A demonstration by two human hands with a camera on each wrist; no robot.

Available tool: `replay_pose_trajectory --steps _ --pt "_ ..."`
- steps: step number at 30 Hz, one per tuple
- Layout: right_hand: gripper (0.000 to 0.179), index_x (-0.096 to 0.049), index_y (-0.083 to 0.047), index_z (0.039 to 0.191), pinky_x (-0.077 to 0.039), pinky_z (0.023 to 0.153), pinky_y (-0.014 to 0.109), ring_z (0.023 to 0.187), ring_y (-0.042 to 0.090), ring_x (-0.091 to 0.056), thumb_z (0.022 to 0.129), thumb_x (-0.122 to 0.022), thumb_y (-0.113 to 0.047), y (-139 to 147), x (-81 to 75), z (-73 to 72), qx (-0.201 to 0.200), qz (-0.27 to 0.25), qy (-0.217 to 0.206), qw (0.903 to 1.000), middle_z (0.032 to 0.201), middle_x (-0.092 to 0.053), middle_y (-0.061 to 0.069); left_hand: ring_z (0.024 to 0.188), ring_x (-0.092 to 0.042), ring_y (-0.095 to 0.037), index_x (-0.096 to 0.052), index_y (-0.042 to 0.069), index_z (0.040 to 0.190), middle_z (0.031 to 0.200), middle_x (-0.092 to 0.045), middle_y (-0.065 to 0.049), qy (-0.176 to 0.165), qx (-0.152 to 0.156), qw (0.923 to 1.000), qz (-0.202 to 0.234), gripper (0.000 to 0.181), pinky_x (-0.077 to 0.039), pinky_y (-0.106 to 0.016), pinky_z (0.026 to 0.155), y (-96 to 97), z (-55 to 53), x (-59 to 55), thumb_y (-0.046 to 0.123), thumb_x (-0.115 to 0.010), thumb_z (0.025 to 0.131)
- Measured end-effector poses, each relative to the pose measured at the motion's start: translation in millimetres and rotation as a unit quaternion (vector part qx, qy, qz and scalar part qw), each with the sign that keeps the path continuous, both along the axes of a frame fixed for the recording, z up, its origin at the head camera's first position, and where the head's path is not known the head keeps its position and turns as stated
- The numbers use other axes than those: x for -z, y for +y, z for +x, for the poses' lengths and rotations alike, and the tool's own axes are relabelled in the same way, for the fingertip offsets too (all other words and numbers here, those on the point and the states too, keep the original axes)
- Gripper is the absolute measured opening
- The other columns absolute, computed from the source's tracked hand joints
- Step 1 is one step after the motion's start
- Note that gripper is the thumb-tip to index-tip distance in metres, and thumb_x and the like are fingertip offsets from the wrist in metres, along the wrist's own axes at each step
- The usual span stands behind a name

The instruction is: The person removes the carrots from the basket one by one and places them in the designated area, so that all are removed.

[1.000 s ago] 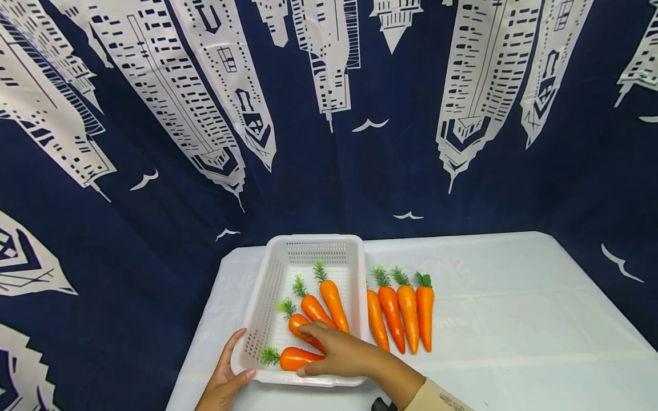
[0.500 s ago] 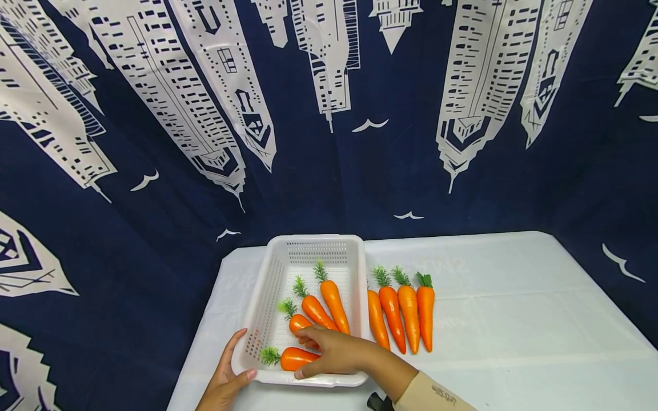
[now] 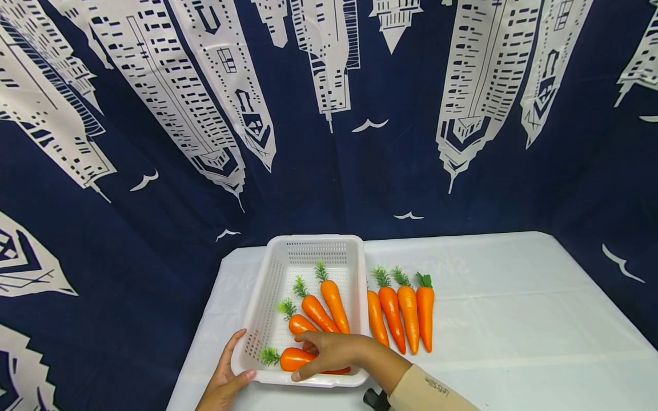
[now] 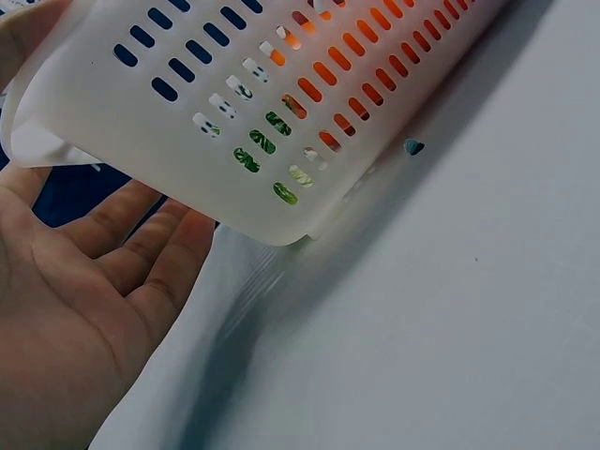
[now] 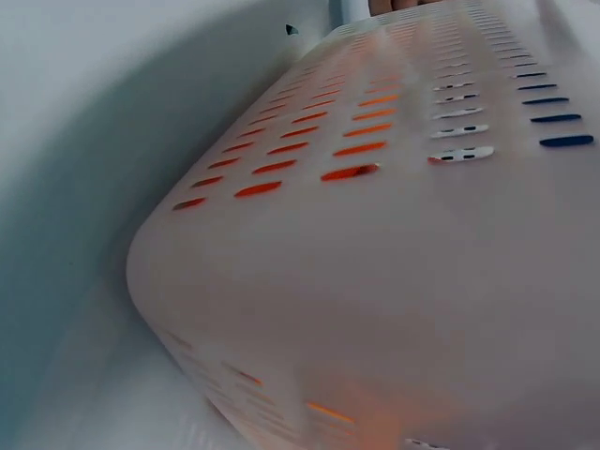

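In the head view, a white perforated plastic basket (image 3: 255, 297) holds several orange carrots with green tops. The front carrot (image 3: 296, 359) lies crosswise, its tip showing below my right hand. My left hand (image 3: 226, 379) holds the basket's near left corner, thumb on the front side and fingers along the left wall. My right hand (image 3: 336, 349) is inside the basket's front part, above the front carrot, thumb and fingers spread apart. Its forefinger lies by the lower end of another carrot (image 3: 300, 324). The left wrist view shows my left fingers (image 4: 155, 244) against the basket wall.
Several more carrots (image 3: 408, 317) lie side by side on the white-covered table (image 3: 514, 319), right of the basket. A dark blue cloth (image 3: 360, 177) with white buildings hangs behind. A small black object (image 3: 377, 399) shows near my right sleeve.
My right hand has drawn slightly toward the front, its thumb and fingers farther apart, and the front carrot's tip shows now. My left hand and the basket look unmoved.
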State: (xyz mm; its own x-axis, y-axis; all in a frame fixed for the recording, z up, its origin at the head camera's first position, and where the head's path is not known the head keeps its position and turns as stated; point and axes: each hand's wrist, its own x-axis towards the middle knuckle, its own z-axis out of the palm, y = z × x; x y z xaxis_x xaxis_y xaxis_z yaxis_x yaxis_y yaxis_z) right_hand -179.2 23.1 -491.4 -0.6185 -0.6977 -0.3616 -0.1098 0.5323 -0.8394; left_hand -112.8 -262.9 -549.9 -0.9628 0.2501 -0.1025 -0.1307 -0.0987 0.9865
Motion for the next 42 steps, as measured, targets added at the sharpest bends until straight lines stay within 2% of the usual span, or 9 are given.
replay_pose_trajectory --steps 5,15,28,34,42 --pt "0.08 -0.045 -0.024 0.151 -0.044 0.109 0.044 0.131 0.015 -0.054 0.083 -0.077 -0.054 -1.6 0.8 0.1 -0.01 0.025 0.004 0.9996 0.141 -0.058 -0.004 0.122 -0.041 0.015 -0.004 0.024 0.161 0.161 0.01 -0.01 -0.001 0.003 1.0 0.008 0.09 -0.047 -0.019 0.098 0.4 -0.7 0.5 0.0 -0.06 0.094" --pt "0.079 -0.046 -0.024 0.15 -0.046 0.107 0.042 0.126 0.013 -0.055 0.084 -0.078 -0.051 -2.7 0.3 0.3 -0.009 0.015 0.014 0.9997 0.137 -0.059 -0.005 0.124 -0.044 0.009 -0.003 0.024 0.161 0.156 0.004 -0.004 0.006 0.011 0.9997 0.021 0.089 -0.048 -0.021 0.099 -1.2 -1.6 2.0 -0.002 -0.058 0.095" --pt "0.074 -0.053 -0.02 0.145 -0.047 0.103 0.036 0.117 0.008 -0.056 0.082 -0.08 -0.048 -3.0 0.0 0.9 -0.003 0.011 0.028 0.9996 0.128 -0.061 -0.008 0.125 -0.044 0.007 -0.004 0.023 0.16 0.154 0.001 -0.002 0.013 0.011 0.9996 0.022 0.089 -0.049 -0.022 0.099 -0.5 -1.6 2.5 -0.002 -0.058 0.094" --pt "0.06 -0.06 -0.025 0.134 -0.048 0.097 0.032 0.107 0.005 -0.056 0.081 -0.082 -0.043 -2.7 0.8 1.3 0.004 -0.009 0.027 0.9996 0.116 -0.062 -0.012 0.124 -0.043 0.01 -0.004 0.024 0.161 0.157 0.006 -0.004 0.009 0.007 0.9998 0.019 0.09 -0.049 -0.022 0.098 0.0 -1.2 2.0 0.0 -0.06 0.094" --pt "0.053 -0.062 -0.03 0.127 -0.047 0.093 0.028 0.101 0.005 -0.054 0.08 -0.084 -0.039 -2.9 0.3 2.4 0.013 -0.035 0.021 0.9991 0.108 -0.059 -0.013 0.121 -0.041 0.014 -0.005 0.023 0.161 0.158 0.013 -0.007 0.007 0.003 0.9999 0.013 0.09 -0.05 -0.022 0.097 0.1 -1.0 1.7 0.0 -0.061 0.093"
